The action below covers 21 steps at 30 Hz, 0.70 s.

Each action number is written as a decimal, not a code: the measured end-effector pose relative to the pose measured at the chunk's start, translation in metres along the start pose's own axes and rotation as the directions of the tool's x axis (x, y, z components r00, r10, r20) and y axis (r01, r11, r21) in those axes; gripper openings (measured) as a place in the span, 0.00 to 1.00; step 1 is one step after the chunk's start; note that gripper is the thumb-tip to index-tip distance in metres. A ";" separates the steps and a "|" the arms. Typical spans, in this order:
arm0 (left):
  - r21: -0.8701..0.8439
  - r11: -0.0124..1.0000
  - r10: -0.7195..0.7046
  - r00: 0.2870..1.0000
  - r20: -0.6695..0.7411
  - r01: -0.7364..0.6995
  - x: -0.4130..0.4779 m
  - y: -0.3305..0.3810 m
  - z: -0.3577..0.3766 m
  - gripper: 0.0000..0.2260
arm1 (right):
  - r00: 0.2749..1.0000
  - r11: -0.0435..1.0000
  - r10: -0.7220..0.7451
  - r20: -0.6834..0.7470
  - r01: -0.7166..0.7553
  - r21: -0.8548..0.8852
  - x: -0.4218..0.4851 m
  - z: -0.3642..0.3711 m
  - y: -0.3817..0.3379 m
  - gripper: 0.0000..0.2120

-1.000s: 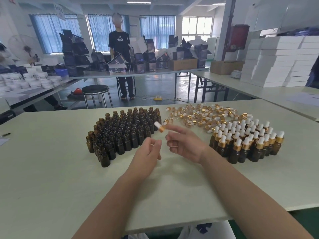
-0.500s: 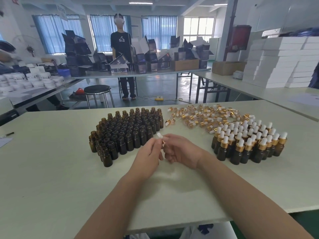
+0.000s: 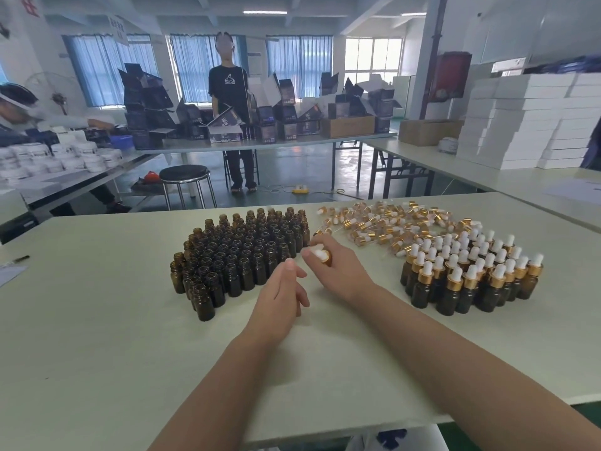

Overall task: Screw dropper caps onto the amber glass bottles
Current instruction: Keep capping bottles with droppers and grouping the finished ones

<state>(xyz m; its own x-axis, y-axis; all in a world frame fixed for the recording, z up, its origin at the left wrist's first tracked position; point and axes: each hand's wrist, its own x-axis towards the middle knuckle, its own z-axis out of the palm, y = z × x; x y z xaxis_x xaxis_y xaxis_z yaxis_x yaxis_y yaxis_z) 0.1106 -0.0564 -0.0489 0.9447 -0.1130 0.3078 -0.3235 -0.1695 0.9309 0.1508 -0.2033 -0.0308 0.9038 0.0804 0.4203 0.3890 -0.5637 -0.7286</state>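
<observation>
Pinching one dropper cap (image 3: 320, 255) in curled fingers, the right hand (image 3: 341, 271) holds it roughly level, its white bulb pointing left. The left hand (image 3: 283, 296) is just beside it, fingers loosely straight and holding nothing. Beyond them on the table (image 3: 97, 320), several dozen uncapped amber bottles (image 3: 240, 255) stand upright on the left and roughly thirty capped bottles (image 3: 471, 275) on the right. Loose caps (image 3: 383, 222) lie heaped farther back, too many to count. The printing on the distant boxes (image 3: 224, 131) is too small to read.

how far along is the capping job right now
Well under half, it seems. Done: the capped bottles standing at the right. In hand: the right hand holds one dropper cap; the left hand is empty. Left: the larger block of open bottles and the loose caps behind.
</observation>
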 end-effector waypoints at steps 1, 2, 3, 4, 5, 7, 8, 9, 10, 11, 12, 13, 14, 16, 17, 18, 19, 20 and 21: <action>-0.006 1.000 0.003 1.000 -0.003 -0.003 0.000 0.000 0.000 0.25 | 0.999 0.996 -0.040 0.036 0.042 -0.076 0.006 0.002 0.000 0.11; -0.011 1.000 0.006 1.000 -0.005 -0.006 0.000 -0.001 0.000 0.25 | 0.995 0.986 -0.076 0.071 0.085 -0.140 0.012 0.004 -0.001 0.14; -0.013 1.000 0.008 1.000 -0.005 -0.008 0.000 -0.002 0.000 0.24 | 0.991 0.976 -0.099 0.094 0.115 -0.185 0.018 0.006 -0.004 0.17; -0.012 1.000 0.009 1.000 -0.003 -0.009 0.000 -0.002 0.000 0.24 | 0.988 0.969 -0.108 0.112 0.130 -0.211 0.022 0.008 -0.008 0.19; -0.011 1.000 0.011 1.000 0.000 -0.011 0.001 -0.003 0.000 0.24 | 0.986 0.965 -0.108 0.129 0.135 -0.225 0.027 0.011 -0.011 0.20; -0.009 1.000 0.014 1.000 0.004 -0.014 0.001 -0.003 0.000 0.24 | 0.980 0.963 -0.093 0.178 0.134 -0.234 0.033 0.016 -0.018 0.21; -0.008 1.000 0.014 1.000 0.005 -0.014 0.002 -0.003 0.000 0.24 | 0.975 0.961 -0.083 0.206 0.133 -0.244 0.035 0.017 -0.020 0.21; -0.006 1.000 0.015 1.000 0.005 -0.015 0.002 -0.004 0.000 0.23 | 0.970 0.954 -0.080 0.229 0.141 -0.263 0.036 0.019 -0.021 0.20; 0.000 1.000 0.018 1.000 0.004 -0.018 0.002 -0.004 0.000 0.23 | 0.967 0.947 -0.079 0.244 0.149 -0.284 0.037 0.021 -0.022 0.18; 0.010 1.000 0.024 1.000 0.004 -0.024 0.002 -0.003 0.000 0.22 | 0.966 0.945 -0.077 0.248 0.150 -0.292 0.036 0.021 -0.022 0.16; 0.024 0.999 0.030 1.000 0.004 -0.031 0.002 -0.003 0.001 0.21 | 0.967 0.949 -0.073 0.244 0.142 -0.281 0.035 0.021 -0.022 0.15; 0.039 0.999 0.036 0.999 0.005 -0.036 0.002 -0.002 0.000 0.19 | 0.969 0.956 -0.072 0.235 0.134 -0.259 0.034 0.021 -0.021 0.13; 0.054 0.998 0.039 0.999 0.009 -0.039 0.001 -0.001 0.000 0.17 | 0.972 0.964 -0.074 0.221 0.126 -0.235 0.032 0.020 -0.020 0.12; 0.075 0.997 0.031 0.999 0.018 -0.032 0.001 0.000 0.000 0.13 | 0.982 0.978 -0.071 0.175 0.103 -0.180 0.028 0.016 -0.017 0.09; 0.086 0.996 0.020 1.000 0.017 -0.022 0.001 0.000 0.000 0.10 | 0.988 0.985 -0.065 0.143 0.087 -0.152 0.026 0.014 -0.015 0.08; 0.096 0.995 0.009 1.000 0.008 -0.010 0.002 0.000 0.000 0.08 | 0.992 0.989 -0.051 0.112 0.066 -0.129 0.023 0.011 -0.013 0.07; 0.105 0.995 0.000 1.000 -0.007 0.001 0.002 0.000 0.000 0.05 | 0.996 0.994 -0.030 0.085 0.039 -0.104 0.021 0.008 -0.010 0.07; 0.111 0.994 -0.005 1.000 -0.025 0.008 0.002 -0.001 0.000 0.03 | 0.998 0.997 -0.004 0.065 0.009 -0.073 0.018 0.005 -0.009 0.07; 0.120 0.993 -0.003 0.999 -0.043 0.008 0.002 -0.001 0.000 0.03 | 0.999 0.999 0.019 0.049 -0.017 -0.031 0.014 0.002 -0.007 0.06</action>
<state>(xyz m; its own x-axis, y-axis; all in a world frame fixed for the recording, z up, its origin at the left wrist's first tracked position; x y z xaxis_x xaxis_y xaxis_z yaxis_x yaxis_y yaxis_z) 0.1131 -0.0568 -0.0493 0.9471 -0.0700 0.3132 -0.3198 -0.2869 0.9030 0.1614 -0.1962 -0.0210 0.9186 0.1096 0.3798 0.3675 -0.5902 -0.7187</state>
